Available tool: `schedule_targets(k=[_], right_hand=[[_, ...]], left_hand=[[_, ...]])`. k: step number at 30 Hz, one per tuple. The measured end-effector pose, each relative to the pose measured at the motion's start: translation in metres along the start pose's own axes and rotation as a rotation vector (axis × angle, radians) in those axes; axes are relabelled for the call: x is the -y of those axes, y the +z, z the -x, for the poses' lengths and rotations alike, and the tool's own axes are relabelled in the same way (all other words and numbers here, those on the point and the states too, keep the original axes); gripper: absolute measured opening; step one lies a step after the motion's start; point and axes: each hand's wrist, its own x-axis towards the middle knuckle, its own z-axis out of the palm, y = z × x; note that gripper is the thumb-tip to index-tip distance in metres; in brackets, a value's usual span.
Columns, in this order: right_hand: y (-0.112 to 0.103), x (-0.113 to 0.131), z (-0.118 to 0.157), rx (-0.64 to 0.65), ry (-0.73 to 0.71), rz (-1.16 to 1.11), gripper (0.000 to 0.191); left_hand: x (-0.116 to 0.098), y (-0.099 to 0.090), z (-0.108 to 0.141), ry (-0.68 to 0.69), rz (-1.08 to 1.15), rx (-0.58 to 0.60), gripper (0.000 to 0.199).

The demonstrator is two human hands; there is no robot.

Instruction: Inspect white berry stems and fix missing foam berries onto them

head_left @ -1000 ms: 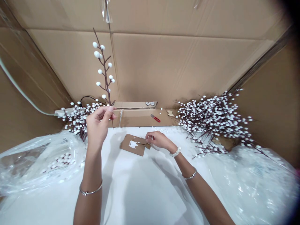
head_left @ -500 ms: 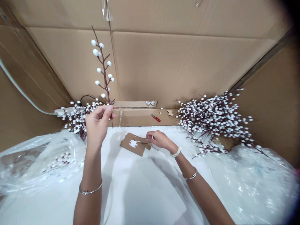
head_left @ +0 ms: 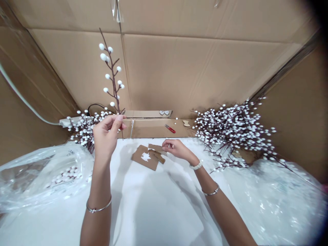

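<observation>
My left hand [head_left: 106,133] is closed in a pinch on the lower stem of a brown artificial berry branch [head_left: 112,73] with white berries. The branch stands nearly upright, and its stem end pokes out below the fingers. Over the white table, my right hand [head_left: 176,150] has its fingers pinched at the right end of a torn cardboard strip [head_left: 155,148]. Beneath that strip lies a flat cardboard piece [head_left: 151,164] bearing a white patch [head_left: 146,156], which may be glue.
White-berry branches are heaped at right [head_left: 228,130] and left [head_left: 85,128]. Clear plastic bags [head_left: 279,201] lie on both sides. Red-handled snips [head_left: 170,128] rest on the cardboard ledge [head_left: 148,129] near a small cardboard scrap [head_left: 186,123]. Cardboard walls [head_left: 179,68] surround the table.
My right hand has moved slightly up and to the right, and the cardboard strip at its fingers now shows its flat face. The left hand and branch have barely moved.
</observation>
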Motion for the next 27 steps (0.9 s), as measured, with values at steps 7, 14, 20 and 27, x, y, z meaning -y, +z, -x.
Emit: schedule_targets(k=[7, 14, 20, 27], right_hand=[[-0.014, 0.004, -0.003, -0.181, -0.01, -0.291, 0.03], [-0.027, 0.042, -0.021, -0.55, -0.154, -0.663, 0.027], [-0.024, 0.078, -0.017, -0.683, -0.3, -0.51, 0.015], [-0.025, 0.083, -0.014, -0.733, -0.366, -0.333, 0.011]], left_hand=[[0.009, 0.002, -0.003, -0.021, 0.034, 0.009, 0.02], [0.022, 0.011, -0.007, -0.088, 0.021, 0.053, 0.021], [0.021, 0.015, -0.005, -0.076, 0.003, 0.096, 0.022], [0.01, 0.02, -0.001, -0.08, 0.017, 0.137, 0.02]])
